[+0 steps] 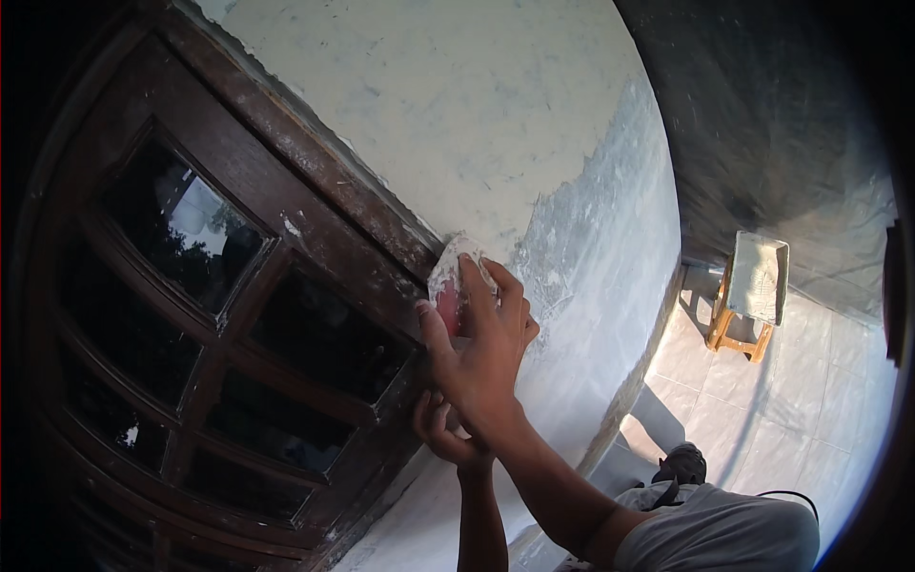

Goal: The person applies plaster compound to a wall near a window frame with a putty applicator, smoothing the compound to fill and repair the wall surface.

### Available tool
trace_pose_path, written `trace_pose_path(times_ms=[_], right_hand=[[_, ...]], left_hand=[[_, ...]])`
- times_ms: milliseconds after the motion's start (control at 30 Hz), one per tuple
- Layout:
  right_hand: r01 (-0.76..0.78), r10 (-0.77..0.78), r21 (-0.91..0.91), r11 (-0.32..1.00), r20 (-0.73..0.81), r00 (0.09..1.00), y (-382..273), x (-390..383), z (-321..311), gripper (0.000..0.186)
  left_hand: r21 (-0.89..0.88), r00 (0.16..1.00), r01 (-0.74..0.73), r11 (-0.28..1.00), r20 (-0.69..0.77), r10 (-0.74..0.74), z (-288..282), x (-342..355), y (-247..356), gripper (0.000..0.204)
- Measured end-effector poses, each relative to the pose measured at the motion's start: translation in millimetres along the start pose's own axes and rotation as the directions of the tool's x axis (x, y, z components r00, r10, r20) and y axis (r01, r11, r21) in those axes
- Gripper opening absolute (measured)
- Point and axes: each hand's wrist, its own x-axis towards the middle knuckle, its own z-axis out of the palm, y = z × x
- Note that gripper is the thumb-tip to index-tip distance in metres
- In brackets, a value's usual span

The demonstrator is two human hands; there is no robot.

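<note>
My right hand (481, 357) is closed around a red putty scraper (451, 307) smeared with white paste. Its thumb lies on one side and its fingers on the other. The scraper's upper end touches the wall (429, 114) where it meets the dark brown wooden door frame (315, 172). Just below, my left hand (450, 434) is loosely curled with its fingers apart, and nothing shows in it. My right wrist partly covers that hand. Cream filler coats the upper wall, ending in a ragged edge above bare grey plaster (610, 219).
A brown door with glass panes (181, 229) fills the left side. At right, an orange stool (739, 329) bears a tray of whitish paste (783, 267) on the tiled floor (801, 381). A dark sheet-like surface (772, 124) stands behind it.
</note>
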Motion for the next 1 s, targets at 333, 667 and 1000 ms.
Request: trace_pose_path(times_ms=[333, 667, 1000], right_hand=[[0.034, -0.033, -0.009, 0.999, 0.133, 0.991, -12, -9, -5, 0.062], [-0.095, 0.083, 0.028, 0.995, 0.281, 0.956, -26, -30, -6, 0.065], [-0.035, 0.045, -0.042, 0.998, 0.257, 0.965, -34, -7, -10, 0.061]], left_hand=[[-0.12, 0.952, 0.303, 0.945, 0.091, -0.294, 1, -7, 11, 0.058], [0.423, 0.924, 0.106, 0.9, 0.292, -0.246, -38, -37, -74, 0.065], [0.282, 0.903, -0.145, 0.949, 0.429, 0.01, -25, -13, -20, 0.055]])
